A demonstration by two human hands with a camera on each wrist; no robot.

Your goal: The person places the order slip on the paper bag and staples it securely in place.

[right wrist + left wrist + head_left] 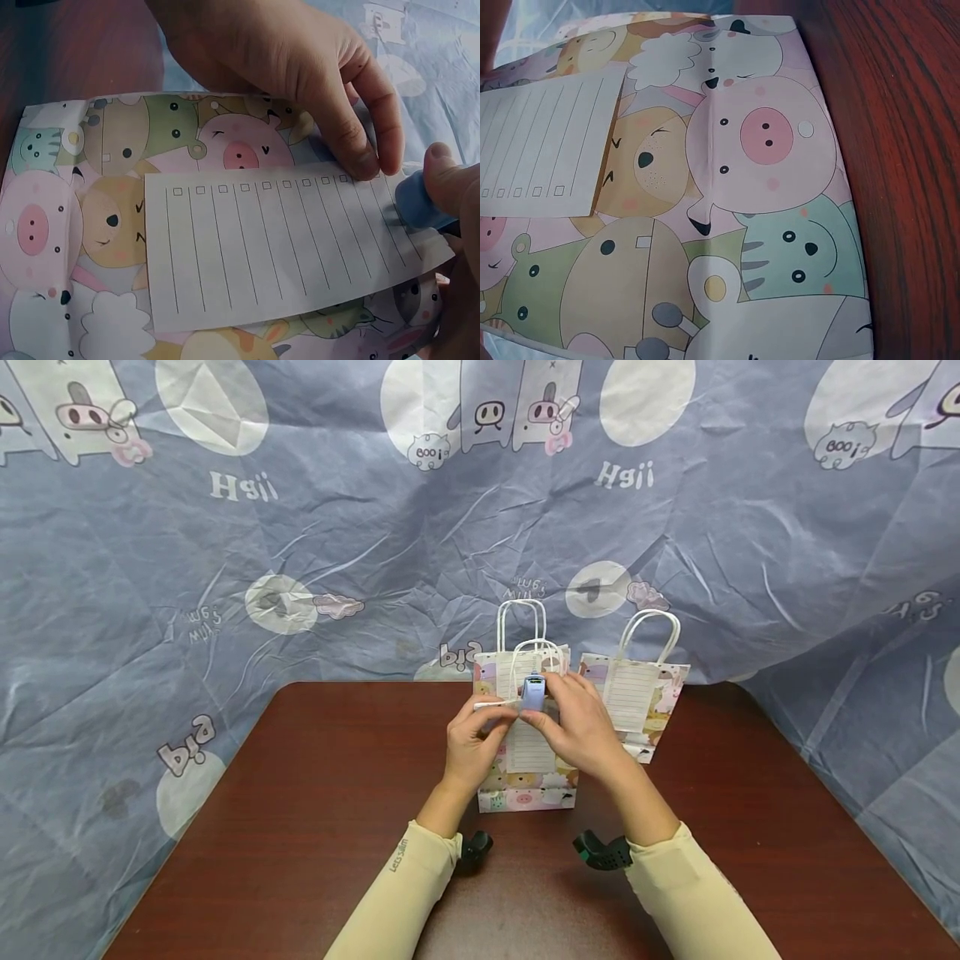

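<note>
A paper bag (525, 800) printed with cartoon animals stands upright on the table, both hands at its top edge. A lined white sheet with small checkboxes (225, 255) lies against the bag's front. My left hand (480, 735) pinches the sheet and bag edge between thumb and fingers. My right hand (581, 718) grips a small blue stapler (533, 693) at the sheet's top, just right of the left fingertips. In the right wrist view, the right thumb lies on the stapler's blue end (420, 201). The left wrist view shows the bag's printed front (757, 150) but little of the hand.
Behind the held bag stands a similar bag (484, 667) with white handles. Another bag (663, 702) with a lined sheet on its front stands to the right. The dark red wooden table (337, 793) reaches back to a blue-grey printed cloth (337, 527).
</note>
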